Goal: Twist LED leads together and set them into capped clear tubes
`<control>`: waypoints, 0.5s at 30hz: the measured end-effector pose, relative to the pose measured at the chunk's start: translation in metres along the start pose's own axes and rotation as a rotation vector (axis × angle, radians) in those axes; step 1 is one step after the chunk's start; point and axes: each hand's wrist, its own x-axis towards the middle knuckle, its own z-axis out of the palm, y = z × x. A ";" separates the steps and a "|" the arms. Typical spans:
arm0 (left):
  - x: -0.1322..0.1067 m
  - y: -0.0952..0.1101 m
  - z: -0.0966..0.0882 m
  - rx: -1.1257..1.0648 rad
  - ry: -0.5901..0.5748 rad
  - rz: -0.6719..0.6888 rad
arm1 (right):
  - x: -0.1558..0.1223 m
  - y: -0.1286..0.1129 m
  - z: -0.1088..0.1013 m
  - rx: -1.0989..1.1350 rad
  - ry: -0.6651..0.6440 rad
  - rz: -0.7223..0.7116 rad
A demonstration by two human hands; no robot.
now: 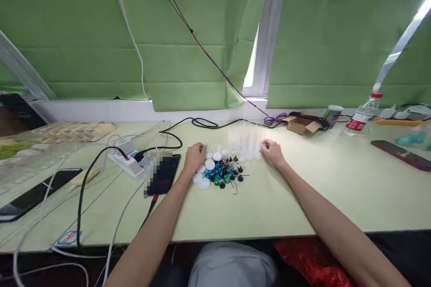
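Note:
My left hand [195,157] rests on the table with its fingers curled in, just left of a cluster of round white caps [209,164]. My right hand [272,151] lies with bent fingers at the right side of a row of clear plastic tubes [247,141]; whether it touches them I cannot tell. What either hand holds, if anything, is hidden. Between the hands is a pile of small blue metallic parts [220,171], green parts [227,179] and black knobs [240,178]. Thin metal hex keys [235,188] lie among and in front of them.
Left of my left arm are a dark tablet [164,175], a white power strip [126,163] with cables and a phone [40,193]. Along the back right stand an open cardboard box [299,125], a can [333,114] and a water bottle [363,116]. A dark red flat object [400,154] lies at the right.

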 end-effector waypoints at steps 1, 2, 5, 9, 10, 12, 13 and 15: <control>0.000 0.000 -0.001 0.000 -0.001 0.001 | 0.000 0.000 0.000 -0.001 0.002 0.000; -0.001 0.000 -0.001 -0.001 -0.002 0.001 | 0.000 0.000 0.000 -0.001 0.003 0.001; -0.001 0.001 -0.002 -0.006 -0.004 0.000 | 0.001 0.001 -0.001 0.000 0.003 0.005; -0.001 0.000 -0.001 -0.019 -0.006 -0.002 | 0.001 0.003 -0.001 0.012 -0.008 0.015; -0.001 0.000 -0.001 -0.023 -0.007 0.000 | 0.001 0.003 -0.001 0.015 -0.010 0.017; -0.001 -0.001 0.000 -0.030 -0.007 0.003 | 0.000 0.003 -0.001 0.022 -0.013 0.020; -0.001 -0.001 0.000 -0.033 -0.007 0.004 | 0.000 0.003 -0.001 0.024 -0.014 0.021; -0.001 -0.001 0.000 -0.038 -0.007 0.005 | 0.000 0.003 -0.002 0.029 -0.015 0.022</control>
